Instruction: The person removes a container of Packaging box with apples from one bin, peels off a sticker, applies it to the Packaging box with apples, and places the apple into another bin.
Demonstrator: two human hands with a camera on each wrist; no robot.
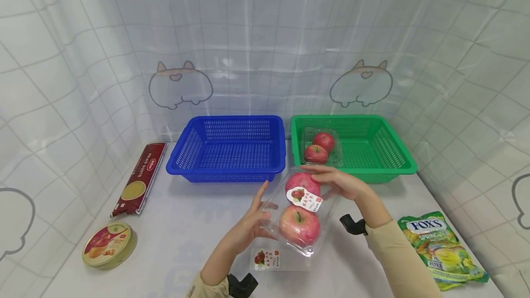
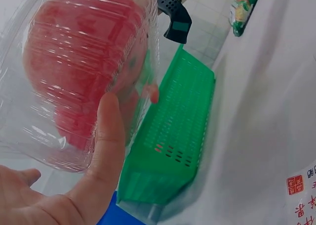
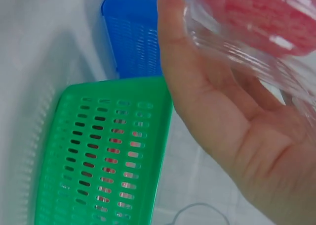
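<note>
clear apple box (image 1: 301, 210) held tilted above table (image 1: 198, 224), nearer than green basket (image 1: 389, 171). left hand (image 1: 248, 225) grips left side; right hand (image 1: 341, 182) grips far-right end. judged: moderate weight, slick thin plastic, likely flexes, bruisable fruit (image 1: 300, 230). advised hold: opposite sides, base supported.

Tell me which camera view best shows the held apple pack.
The head view: it shows nearly the whole held apple pack, both apples and its label. The left wrist view shows part, large but cut off; the right wrist view, a smaller part.
</note>
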